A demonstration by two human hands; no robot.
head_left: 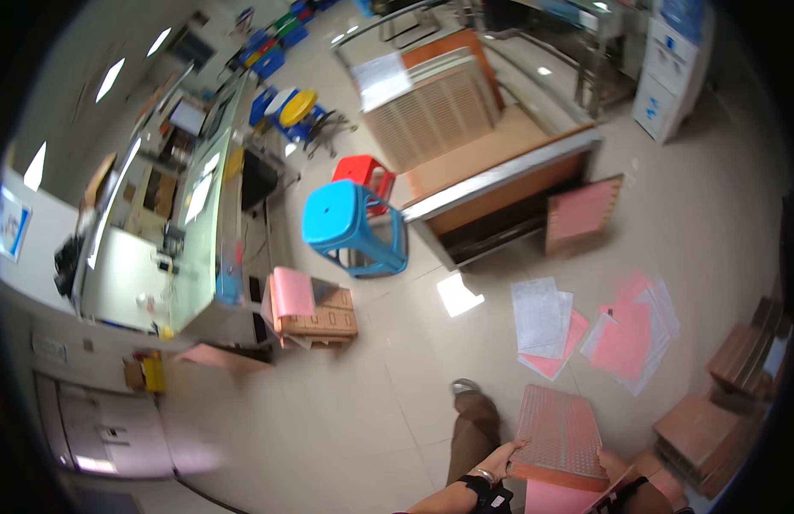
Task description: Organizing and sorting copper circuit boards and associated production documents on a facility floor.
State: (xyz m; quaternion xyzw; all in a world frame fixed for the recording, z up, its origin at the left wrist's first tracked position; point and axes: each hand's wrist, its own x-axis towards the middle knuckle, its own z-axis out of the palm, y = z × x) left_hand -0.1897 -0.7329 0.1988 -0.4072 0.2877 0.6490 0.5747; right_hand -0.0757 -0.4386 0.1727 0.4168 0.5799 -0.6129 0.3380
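Above the floor [328, 420], a panel [558, 424] is grasped by the fingers of the left hand [497, 463] and right hand [617, 468], lifting judged done, release not yet.

The glossy floor [346, 411] carries a blue stool [335, 212]; right of it lie white and pink sheets [538, 319], apparently paper.

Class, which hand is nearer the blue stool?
Left. In view, the left hand is below and right of the blue stool; the right hand lies farther right.
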